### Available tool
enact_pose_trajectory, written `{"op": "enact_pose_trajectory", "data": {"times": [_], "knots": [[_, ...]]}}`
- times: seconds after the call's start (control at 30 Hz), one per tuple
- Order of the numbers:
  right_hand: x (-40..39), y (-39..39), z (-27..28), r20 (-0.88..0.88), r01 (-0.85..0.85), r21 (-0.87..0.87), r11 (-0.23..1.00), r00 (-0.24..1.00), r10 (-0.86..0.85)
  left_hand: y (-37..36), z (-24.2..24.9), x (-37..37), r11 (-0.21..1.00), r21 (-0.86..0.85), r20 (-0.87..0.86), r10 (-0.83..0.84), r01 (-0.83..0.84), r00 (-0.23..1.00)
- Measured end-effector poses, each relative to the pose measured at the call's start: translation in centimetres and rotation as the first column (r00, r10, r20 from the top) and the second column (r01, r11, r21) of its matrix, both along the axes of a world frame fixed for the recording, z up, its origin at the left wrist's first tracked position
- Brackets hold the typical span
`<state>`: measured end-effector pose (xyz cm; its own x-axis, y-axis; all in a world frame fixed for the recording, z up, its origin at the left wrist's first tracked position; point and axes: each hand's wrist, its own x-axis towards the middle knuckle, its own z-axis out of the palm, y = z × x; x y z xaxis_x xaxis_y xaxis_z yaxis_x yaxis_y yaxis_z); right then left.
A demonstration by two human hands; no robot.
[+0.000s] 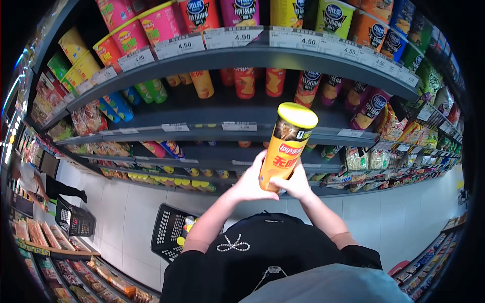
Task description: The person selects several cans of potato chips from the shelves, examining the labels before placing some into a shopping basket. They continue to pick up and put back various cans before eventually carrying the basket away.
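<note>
Both my hands hold an orange Lay's chip canister (284,157) with a yellow lid, tilted slightly, in front of the shelves. My left hand (251,178) wraps its left side near the bottom. On the lower right side, my right hand (295,183) grips it with the thumb across the front. The fingers behind the canister are partly hidden. Behind it, more chip canisters (245,83) stand on the middle shelf.
Shelves with price labels (234,38) curve across the view. Colourful canisters (197,14) line the top shelf; bagged snacks (374,159) fill the right. A black shopping basket (164,233) with items sits on the floor at left. Further left, a person (35,184) is beside another basket (76,217).
</note>
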<state>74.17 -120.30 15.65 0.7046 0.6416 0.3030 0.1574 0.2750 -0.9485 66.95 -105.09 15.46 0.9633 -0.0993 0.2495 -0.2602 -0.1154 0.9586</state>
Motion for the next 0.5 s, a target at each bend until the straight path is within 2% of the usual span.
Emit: {"op": "enact_pose_trajectory", "data": {"times": [0.1, 0.17, 0.23, 0.37, 0.43, 0.5], "knots": [[-0.8, 0.0, 0.2, 0.031, 0.061, -0.087, 0.994, 0.998, -0.059, -0.9, 0.3, -0.3, 0.98, 0.15, 0.001, 0.132, -0.13, 0.991], [-1.2, -0.2, 1.3, 0.112, 0.098, -0.232, 0.968, 0.991, -0.074, -1.1, 0.3, -0.5, 0.974, 0.162, -0.01, 0.161, -0.157, 0.987], [-1.3, -0.4, 2.2, 0.165, 0.105, -0.269, 0.957, 0.984, -0.062, -0.9, -0.2, -0.4, 0.965, 0.202, 0.007, 0.168, -0.166, 0.986], [-1.1, -0.9, 1.1, 0.18, 0.135, -0.229, 0.964, 0.979, -0.095, -1.0, 0.1, -0.6, 0.949, 0.256, -0.007, 0.191, -0.183, 0.982], [-1.0, -0.9, 1.0, 0.146, 0.138, -0.208, 0.968, 0.983, -0.109, -1.2, -0.7, -0.7, 0.967, 0.196, -0.042, 0.172, -0.161, 0.984], [-1.0, -1.1, 1.1, 0.067, 0.182, -0.093, 0.979, 0.982, -0.177, -1.2, -1.9, -0.7, 0.974, 0.157, -0.042, 0.173, -0.165, 0.984]]}}
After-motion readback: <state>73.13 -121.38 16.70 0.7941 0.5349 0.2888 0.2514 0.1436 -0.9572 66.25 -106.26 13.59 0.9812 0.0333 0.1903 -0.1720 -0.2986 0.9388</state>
